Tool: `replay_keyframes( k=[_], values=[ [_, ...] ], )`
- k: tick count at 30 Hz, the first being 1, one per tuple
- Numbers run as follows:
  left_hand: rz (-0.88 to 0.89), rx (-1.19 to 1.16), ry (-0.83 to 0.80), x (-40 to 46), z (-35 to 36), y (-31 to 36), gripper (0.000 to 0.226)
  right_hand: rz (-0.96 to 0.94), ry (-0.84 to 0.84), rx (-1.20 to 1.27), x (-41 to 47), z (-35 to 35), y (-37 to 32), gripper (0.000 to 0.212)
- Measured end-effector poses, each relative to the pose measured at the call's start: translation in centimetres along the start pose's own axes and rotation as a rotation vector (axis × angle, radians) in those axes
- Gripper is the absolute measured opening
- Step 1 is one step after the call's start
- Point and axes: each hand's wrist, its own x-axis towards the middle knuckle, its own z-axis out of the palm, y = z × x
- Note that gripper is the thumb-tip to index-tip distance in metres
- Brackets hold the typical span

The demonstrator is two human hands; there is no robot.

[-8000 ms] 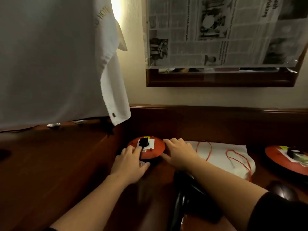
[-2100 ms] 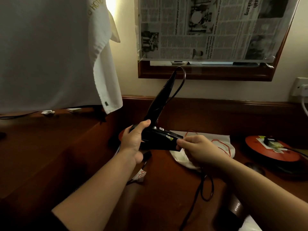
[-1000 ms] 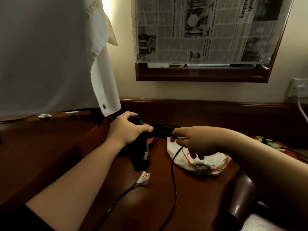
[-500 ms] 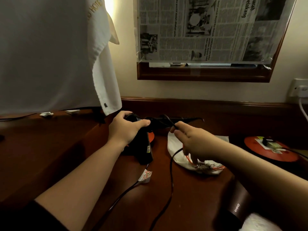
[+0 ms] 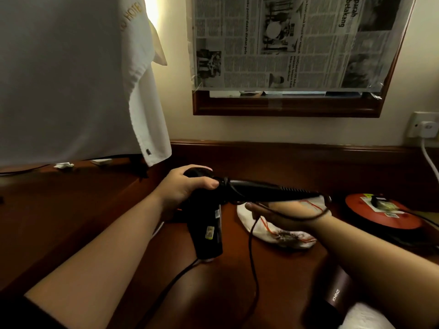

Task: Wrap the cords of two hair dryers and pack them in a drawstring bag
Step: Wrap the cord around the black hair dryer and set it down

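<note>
My left hand grips a black hair dryer at its bend, barrel pointing down, folding handle sticking out to the right. My right hand sits just under that handle, palm up, holding the black cord, which loops around the handle and hangs to the desk. A white drawstring bag with red strings lies on the desk behind my right hand. A second, dark brown hair dryer lies at the bottom right, partly hidden by my right forearm.
A red round disc with a black cable sits at the right on the dark wooden desk. A white towel hangs at the left. A wall socket with a white plug is at far right, a newspaper-covered mirror above.
My right hand has carried the cord under the handle and out to the right, adding a turn around it. The handle now points further right. My left hand keeps its grip.
</note>
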Motion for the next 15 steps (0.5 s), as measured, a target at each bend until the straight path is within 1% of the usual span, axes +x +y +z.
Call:
replay_keyframes(
  k=[2,3,5,7,9,11,13,15],
  values=[
    [-0.015,0.116,-0.083,-0.5,0.2,0.5,0.072,0.047,-0.011,0.061,1.0,-1.1,0.4,0.025],
    [-0.016,0.183,-0.105,-0.6,0.3,0.8,0.07,0.041,0.003,0.08,1.6,-1.5,0.5,0.014],
    [-0.028,0.274,-0.113,-0.7,0.7,1.2,0.057,-0.003,0.065,0.02,2.3,-2.4,0.4,0.017],
    [-0.038,0.339,-0.117,-0.7,1.0,1.4,0.049,-0.044,0.117,-0.068,1.9,-3.3,-0.4,0.026],
    [-0.045,0.413,-0.127,-0.7,1.4,1.3,0.051,-0.077,0.079,-0.144,1.4,-4.2,-1.3,0.033],
    [-0.043,0.449,-0.106,-0.7,1.8,1.2,0.053,-0.073,0.016,-0.195,1.0,-5.0,-2.7,0.034],
    [-0.029,0.479,-0.038,-0.6,2.2,1.1,0.055,-0.069,0.006,-0.204,0.8,-5.9,-3.7,0.029],
    [-0.023,0.573,0.036,-0.6,2.3,0.9,0.061,-0.075,0.019,-0.221,0.2,-6.5,-4.6,0.025]
  ],
)
